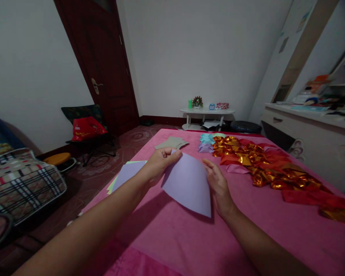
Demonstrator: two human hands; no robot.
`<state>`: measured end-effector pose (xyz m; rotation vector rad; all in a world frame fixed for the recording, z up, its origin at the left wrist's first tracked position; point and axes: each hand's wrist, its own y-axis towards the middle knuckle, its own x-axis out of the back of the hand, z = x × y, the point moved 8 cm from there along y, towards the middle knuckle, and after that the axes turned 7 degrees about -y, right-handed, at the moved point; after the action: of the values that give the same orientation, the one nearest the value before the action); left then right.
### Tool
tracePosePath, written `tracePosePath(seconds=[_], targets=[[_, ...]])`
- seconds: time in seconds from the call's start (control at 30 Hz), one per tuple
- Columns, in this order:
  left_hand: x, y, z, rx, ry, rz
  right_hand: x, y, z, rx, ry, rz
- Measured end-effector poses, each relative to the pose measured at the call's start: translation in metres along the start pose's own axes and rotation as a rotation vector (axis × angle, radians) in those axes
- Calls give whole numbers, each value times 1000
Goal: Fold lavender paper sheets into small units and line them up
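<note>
My left hand (160, 163) pinches the far corner of a lilac sheet of paper (189, 183) and holds it curved above the pink cloth (247, 214). My right hand (218, 186) lies along the sheet's right edge, its fingers bent against the paper. A stack of lilac and pale green sheets (123, 174) lies just left of my left hand. Further off sit small folded paper shapes, lilac (205, 147) and light blue (207, 138), and flat grey pieces (172, 143).
A long heap of red and gold foil ribbon (264, 163) runs along the cloth's right side. A dresser (313, 138) stands at the right, a small white table (207, 113) by the far wall, and a chair with a red bag (86, 128) near the dark door.
</note>
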<state>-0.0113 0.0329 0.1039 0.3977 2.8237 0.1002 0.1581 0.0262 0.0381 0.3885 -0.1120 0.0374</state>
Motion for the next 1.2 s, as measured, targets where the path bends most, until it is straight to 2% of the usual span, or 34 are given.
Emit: tracePosePath(seconds=[0.1, 0.17, 0.27, 0.37, 0.43, 0.53, 0.57, 0.63, 0.7, 0.8, 0.87, 0.9, 0.97, 1.03, 1.1, 1.2], targets=[[14, 20, 15, -40, -144, -169, 7, 2, -17, -207, 244, -15], [24, 31, 33, -44, -231, -261, 16, 6, -25, -276, 346, -61], [32, 44, 59, -44, -287, -290, 35, 13, -35, -315, 393, -153], [35, 49, 75, -90, -253, -269, 57, 22, -35, -311, 347, -251], [36, 50, 80, -120, -187, -258, 72, 27, -22, -216, 213, -308], [41, 49, 86, -141, -80, -263, 84, 27, 27, 147, -196, -376], [43, 50, 87, -151, -47, -259, 79, 23, 46, 298, -351, -369], [46, 51, 88, -180, 47, -233, 60, 10, 69, 526, -556, -266], [46, 51, 86, -221, 188, -167, 36, -5, 75, 661, -657, -90], [32, 42, 77, -332, 447, 40, 9, -29, 64, 721, -728, 159], [15, 27, 72, -416, 661, 221, 2, -44, 56, 746, -754, 227], [9, 19, 69, -455, 750, 274, 2, -50, 52, 753, -763, 244], [-3, 3, 68, -497, 923, 379, 4, -58, 46, 726, -768, 269], [-12, -12, 71, -494, 1023, 494, 10, -59, 37, 603, -751, 291], [-16, -22, 74, -458, 1058, 579, 18, -51, 22, 376, -720, 295], [-19, -26, 71, -401, 999, 621, 30, -35, -2, 24, -627, 245]])
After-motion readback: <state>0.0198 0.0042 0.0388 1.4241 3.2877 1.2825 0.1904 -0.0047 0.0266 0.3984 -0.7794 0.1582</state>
